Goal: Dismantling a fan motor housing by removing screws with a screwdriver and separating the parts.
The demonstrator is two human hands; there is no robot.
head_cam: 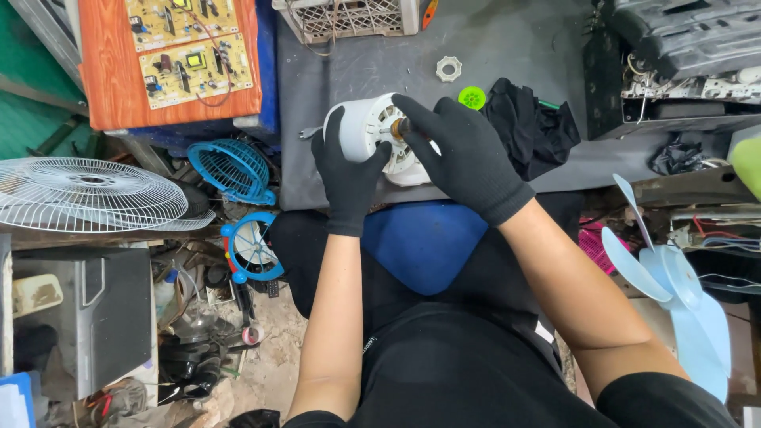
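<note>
L hand (346, 170) grips white fan motor (379, 136); R hand (460, 150) pinches its shaft end. Step looks like front-fitting work. Next likely needs motor kept steady

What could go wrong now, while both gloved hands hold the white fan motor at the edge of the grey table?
1. The white fan motor sits at the table edge above the lap; if the left hand loosens, it may roll off.
2. The right hand grips the shaft end; the knit glove might slip or snag there.
3. The white nut and green cap lie loose nearby; a sleeve could knock them onto the cluttered floor.
</note>
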